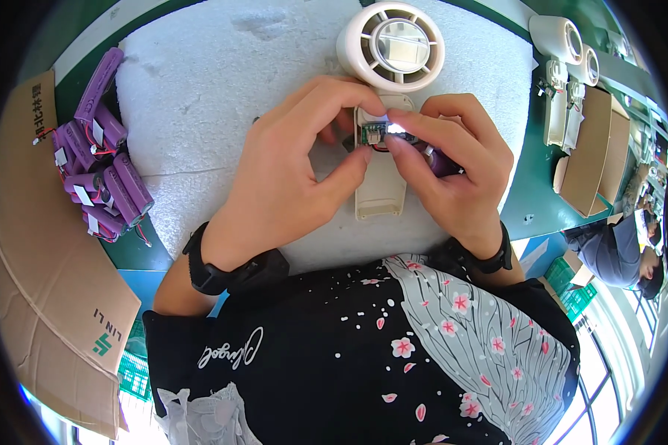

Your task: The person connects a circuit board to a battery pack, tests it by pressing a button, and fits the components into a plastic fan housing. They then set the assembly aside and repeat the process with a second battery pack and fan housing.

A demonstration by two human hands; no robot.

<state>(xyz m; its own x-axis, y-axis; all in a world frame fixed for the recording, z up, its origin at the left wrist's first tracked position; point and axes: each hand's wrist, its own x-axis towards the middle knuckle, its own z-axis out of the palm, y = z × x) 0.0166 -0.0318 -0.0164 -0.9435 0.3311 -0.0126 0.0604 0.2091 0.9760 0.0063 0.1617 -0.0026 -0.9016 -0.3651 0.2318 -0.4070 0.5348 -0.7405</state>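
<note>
Both hands pinch the small green circuit board (371, 134) set in the open handle of a white handheld fan (388, 89) lying on the white foam pad (223, 81): left hand (289, 170), right hand (453, 167). Purple batteries (100, 170) lie far left on the counter (137, 252)

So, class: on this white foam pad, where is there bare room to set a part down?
Free: the foam pad between the purple batteries and the left hand. Crowded: the middle, where both hands, the right hand included, work on the open fan.
</note>
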